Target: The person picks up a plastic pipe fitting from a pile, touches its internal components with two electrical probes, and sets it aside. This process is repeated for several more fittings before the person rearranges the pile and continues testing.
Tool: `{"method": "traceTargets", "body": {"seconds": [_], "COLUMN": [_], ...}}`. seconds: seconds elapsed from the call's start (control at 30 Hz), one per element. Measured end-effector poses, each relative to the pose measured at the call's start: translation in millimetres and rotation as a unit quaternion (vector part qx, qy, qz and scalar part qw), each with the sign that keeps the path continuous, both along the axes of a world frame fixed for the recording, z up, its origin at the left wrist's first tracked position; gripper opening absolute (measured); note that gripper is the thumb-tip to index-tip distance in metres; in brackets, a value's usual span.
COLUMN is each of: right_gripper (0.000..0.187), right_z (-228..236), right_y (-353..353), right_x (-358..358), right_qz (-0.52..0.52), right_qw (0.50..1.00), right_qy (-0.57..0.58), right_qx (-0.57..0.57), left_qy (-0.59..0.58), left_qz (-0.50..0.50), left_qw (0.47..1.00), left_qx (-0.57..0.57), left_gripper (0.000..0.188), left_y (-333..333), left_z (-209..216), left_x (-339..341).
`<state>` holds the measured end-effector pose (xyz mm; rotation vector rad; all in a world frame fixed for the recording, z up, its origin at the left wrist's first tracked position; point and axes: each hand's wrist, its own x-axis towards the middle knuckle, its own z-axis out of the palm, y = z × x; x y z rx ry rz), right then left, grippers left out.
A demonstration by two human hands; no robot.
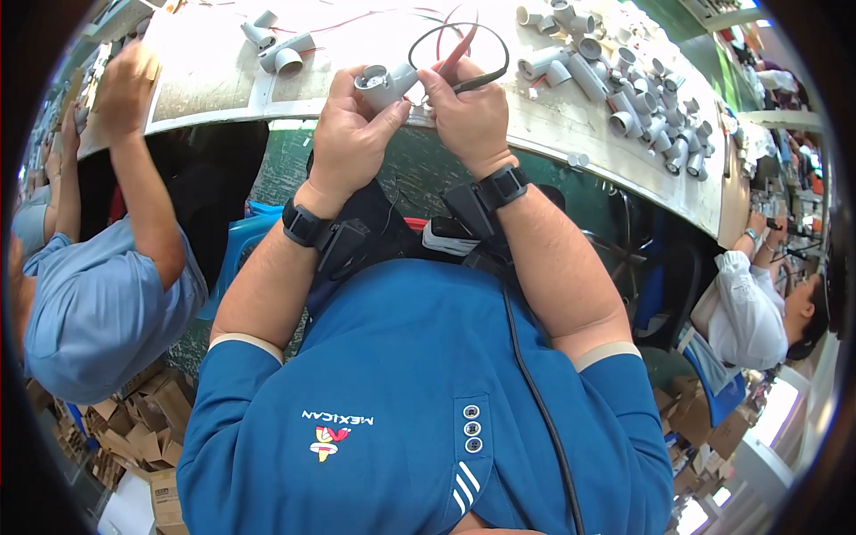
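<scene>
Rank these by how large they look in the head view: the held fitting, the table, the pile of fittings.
1. White table
2. Pile of grey fittings
3. Grey fitting in the left hand

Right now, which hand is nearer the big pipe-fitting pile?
Right: the right hand sits left of the pile, not touching; the left hand, holding one grey fitting, is farther left.

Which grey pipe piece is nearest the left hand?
The branched grey pipe fitting the left hand grips; the other fittings nearby lie loose on the table.
</scene>
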<state>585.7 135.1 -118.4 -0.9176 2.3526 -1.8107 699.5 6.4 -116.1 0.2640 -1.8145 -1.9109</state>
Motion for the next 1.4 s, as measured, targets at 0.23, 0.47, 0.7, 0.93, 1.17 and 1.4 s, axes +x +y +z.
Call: {"method": "traceTargets", "body": {"seconds": [0.23,0.47,0.7,0.93,1.17,1.4], "right_gripper": [0.021,0.022,0.021,0.02,0.018,0.017], "right_z": [2.3,7.7,11.0,13.9,12.0,7.4], "right_y": [0.0,-1.7,-4.8,-0.4,-0.6,-6.8], "right_x": [2.3,5.2,3.7,9.5,8.3,5.2], "right_qz": [-0.011,-0.023,-0.025,-0.04,-0.015,-0.005], "right_qw": [1.0,1.0,1.0,0.999,0.999,0.999], "right_qy": [0.015,0.008,0.017,0.012,0.017,0.007], "right_qx": [0.002,0.015,0.006,-0.004,-0.037,-0.051], "left_qy": [0.039,0.019,0.016,0.019,0.025,0.017], "left_qz": [0.01,0.026,0.037,0.035,0.012,0.013], "left_qw": [0.999,0.998,0.997,0.995,0.999,0.999], "left_qx": [-0.01,-0.047,-0.063,-0.086,-0.02,-0.03], "left_gripper": [0.045,0.044,0.044,0.043,0.045,0.047], "left_y": [5.1,2.3,0.2,3.4,5.6,0.7], "left_z": [-4.8,-6.5,-5.4,-8.1,-3.8,-1.5], "left_x": [-0.2,0.6,-0.3,2.8,2.5,3.0]}}
